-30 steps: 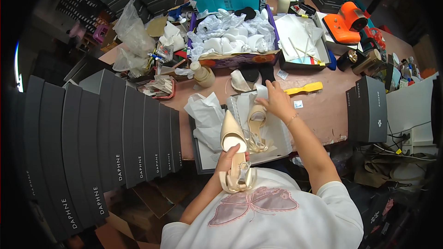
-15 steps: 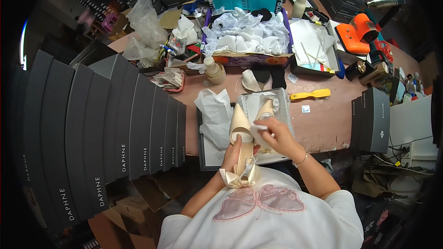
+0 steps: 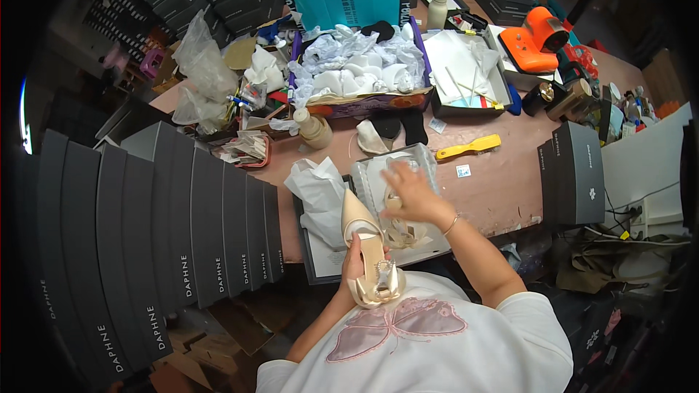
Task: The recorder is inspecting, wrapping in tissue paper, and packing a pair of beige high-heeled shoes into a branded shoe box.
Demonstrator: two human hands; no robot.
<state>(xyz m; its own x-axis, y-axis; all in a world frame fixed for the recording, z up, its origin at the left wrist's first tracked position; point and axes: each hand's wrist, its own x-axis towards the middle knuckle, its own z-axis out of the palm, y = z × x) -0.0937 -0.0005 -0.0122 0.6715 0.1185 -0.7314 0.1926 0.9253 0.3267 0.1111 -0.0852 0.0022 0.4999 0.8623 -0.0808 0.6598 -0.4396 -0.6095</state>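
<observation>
My left hand [image 3: 354, 262] is wrapped around a cream pointed-toe shoe [image 3: 357, 212], its toe pointing away from me. A bow with a beaded strap [image 3: 382, 276] sits at the shoe's heel end, close to my shirt. Some white shows inside the shoe's opening. My right hand [image 3: 415, 196] hovers over the open shoe box [image 3: 312, 271], slightly blurred, its fingers apart and nothing visible in them. Beneath it, partly hidden, the matching cream shoe [image 3: 405, 236] lies on a clear plastic tray [image 3: 431, 167]. White tissue paper [image 3: 317, 193] spreads over the box's left side.
Dark shoe boxes [image 3: 167, 211] stand in a long row at the left, and more [image 3: 575, 175] at the right. A yellow brush [image 3: 470, 147], a cream bottle [image 3: 313, 129] and a carton of crumpled white paper [image 3: 364, 102] occupy the table. An orange device [image 3: 535, 42] stands far right.
My right hand has moved away from the shoe, over the tray, and its fingers have spread. The white pad it pinched is no longer visible there. My left hand still holds the shoe.
</observation>
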